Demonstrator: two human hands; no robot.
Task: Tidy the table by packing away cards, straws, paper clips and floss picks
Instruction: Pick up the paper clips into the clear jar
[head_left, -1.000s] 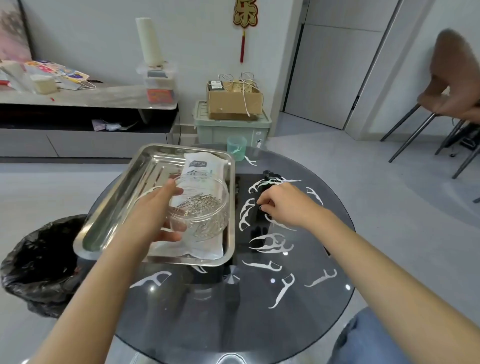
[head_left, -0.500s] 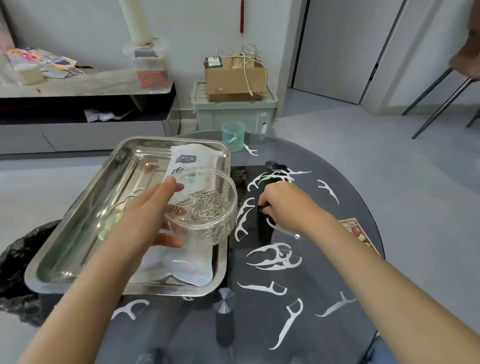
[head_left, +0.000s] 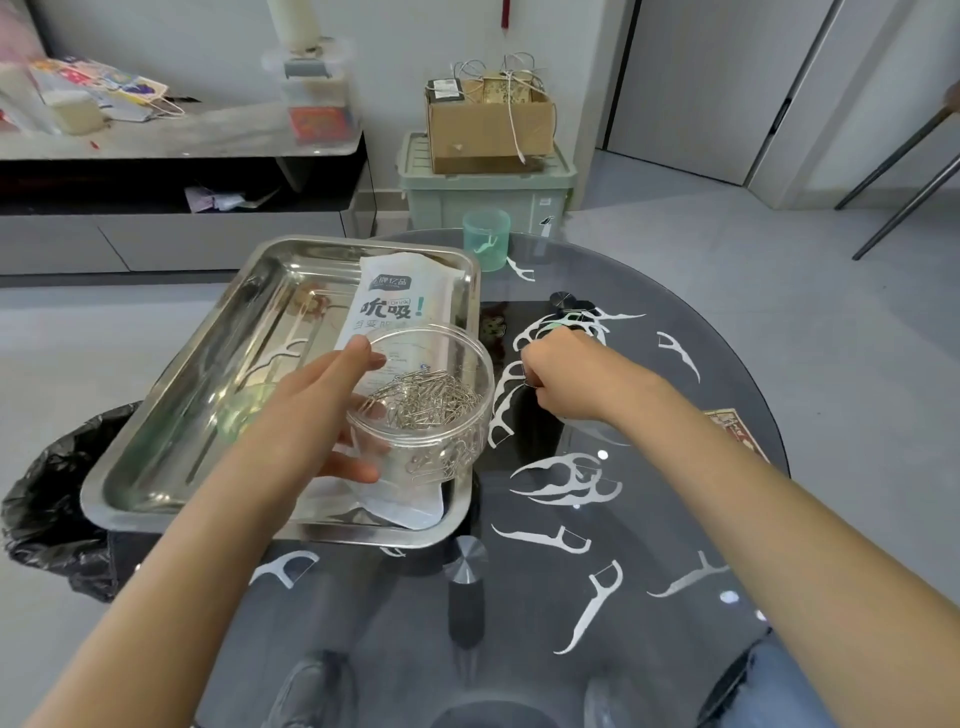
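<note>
Glass table carries the steel tray on its left side, with the white straw packet lying along the tray's right wall. My left hand grips the clear jar of paper clips above that packet, forefinger at the rim and thumb low on the wall. My right hand, curled just beside the jar, pinches one thin wire clip among the white floss picks scattered across the glass.
</note>
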